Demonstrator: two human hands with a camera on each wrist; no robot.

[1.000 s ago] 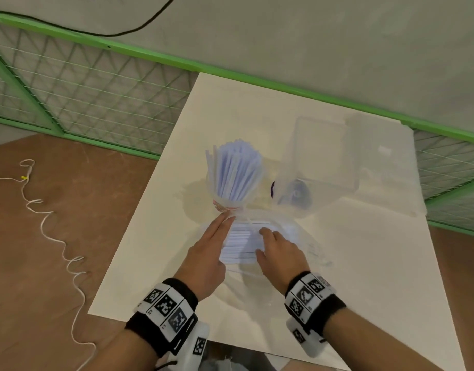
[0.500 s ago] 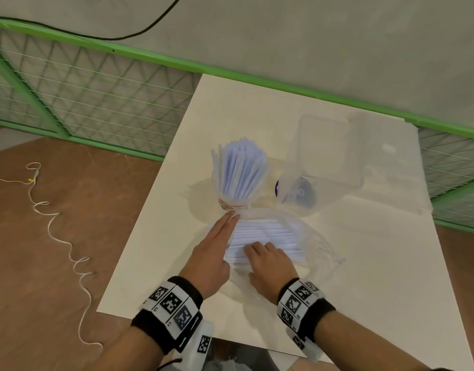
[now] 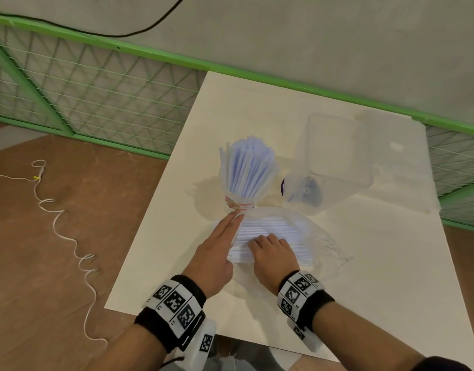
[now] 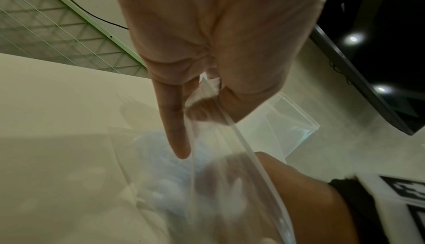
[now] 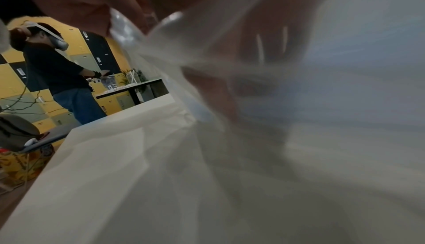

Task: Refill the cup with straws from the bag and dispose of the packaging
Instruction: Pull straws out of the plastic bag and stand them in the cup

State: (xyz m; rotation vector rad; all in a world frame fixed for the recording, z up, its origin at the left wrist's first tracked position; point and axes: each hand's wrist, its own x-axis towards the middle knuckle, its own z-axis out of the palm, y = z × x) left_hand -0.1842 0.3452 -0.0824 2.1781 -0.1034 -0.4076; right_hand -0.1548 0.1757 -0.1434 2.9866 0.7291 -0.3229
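From the head view, a cup (image 3: 242, 202) packed with upright straws (image 3: 247, 170) stood near the middle of the table (image 3: 391, 263), toward its left edge. Just in front of it lay the clear bag (image 3: 305, 231), flat on the table, with more straws stacked inside. The left hand (image 3: 217, 253) lay at the bag's left end, fingers stretched straight toward the foot of the cup. The right hand (image 3: 273, 250) sat on the stack with its fingers curled over the straws through or inside the plastic. A clear bin (image 3: 335, 162) lay tipped just right of the cup.

From the left wrist, the left hand (image 4: 218, 38) pinched the bag's rim (image 4: 232, 129) between thumb and a bent finger, while one finger (image 4: 174, 129) pointed straight down. The right hand (image 4: 299, 193) showed behind the film.

From the right wrist, the picture was blurred by plastic; the right hand's fingers (image 5: 264, 48) seemed curled round straws inside the bag (image 5: 184, 157), though I could not tell the grip for certain. A person (image 5: 62, 73) in a headset stood beyond the table's far edge.
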